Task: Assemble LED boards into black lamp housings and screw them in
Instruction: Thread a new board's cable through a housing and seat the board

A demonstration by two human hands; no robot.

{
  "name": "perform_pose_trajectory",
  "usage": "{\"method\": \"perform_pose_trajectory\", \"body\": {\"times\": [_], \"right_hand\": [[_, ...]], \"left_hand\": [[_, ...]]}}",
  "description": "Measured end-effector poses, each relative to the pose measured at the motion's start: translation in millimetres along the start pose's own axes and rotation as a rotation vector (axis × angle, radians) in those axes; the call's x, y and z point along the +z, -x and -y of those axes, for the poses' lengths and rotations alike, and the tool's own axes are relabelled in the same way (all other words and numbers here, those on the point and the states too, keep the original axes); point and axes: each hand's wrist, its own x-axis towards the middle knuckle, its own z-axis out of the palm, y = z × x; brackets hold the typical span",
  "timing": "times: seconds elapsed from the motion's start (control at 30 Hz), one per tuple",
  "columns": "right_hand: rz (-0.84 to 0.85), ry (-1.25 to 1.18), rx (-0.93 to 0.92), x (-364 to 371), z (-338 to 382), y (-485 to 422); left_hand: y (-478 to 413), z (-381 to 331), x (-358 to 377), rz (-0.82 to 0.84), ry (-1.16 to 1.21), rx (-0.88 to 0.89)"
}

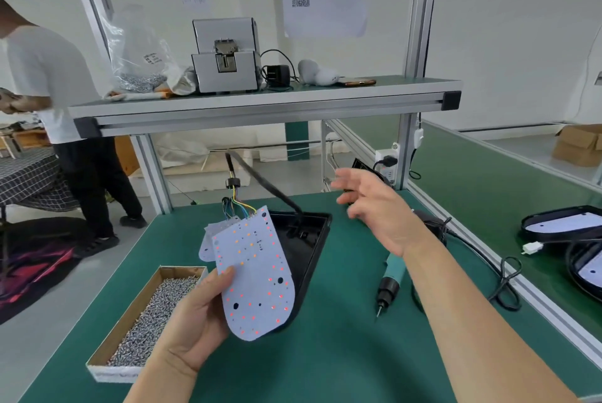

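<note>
My left hand grips the left edge of a white LED board dotted with red and orange LEDs, thumb on its face, holding it tilted above the green bench. A second white board peeks out behind it. Coloured wires run from the board's top to a black cable. An empty black lamp housing lies on the bench just behind the board. My right hand hovers open in the air to the right of the housing, fingers spread, holding nothing. A teal electric screwdriver lies beneath my right forearm.
A cardboard tray of screws sits at front left. Assembled housings lie on the neighbouring bench at right. A screw feeder stands on the upper shelf. A person in a white shirt stands at far left.
</note>
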Motion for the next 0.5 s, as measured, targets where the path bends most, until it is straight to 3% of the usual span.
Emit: {"method": "perform_pose_trajectory", "body": {"times": [0.07,0.17,0.23,0.33,0.4,0.5], "right_hand": [[0.05,0.095,0.074,11,-11,5],[0.273,0.093,0.209,48,-33,15],[0.18,0.183,0.187,66,-45,11],[0.093,0.564,0.14,63,-48,3],[0.125,0.422,0.175,54,-51,1],[0.323,-0.1,0.135,58,-44,5]], "left_hand": [[2,-2,3,-0.006,0.053,-0.009],[6,-3,13,0.027,0.069,-0.025],[9,-7,18,0.04,0.051,-0.024],[14,-20,18,0.044,0.021,0.028],[17,-30,18,0.048,-0.008,0.068],[19,-35,21,0.042,-0.063,0.077]]}}
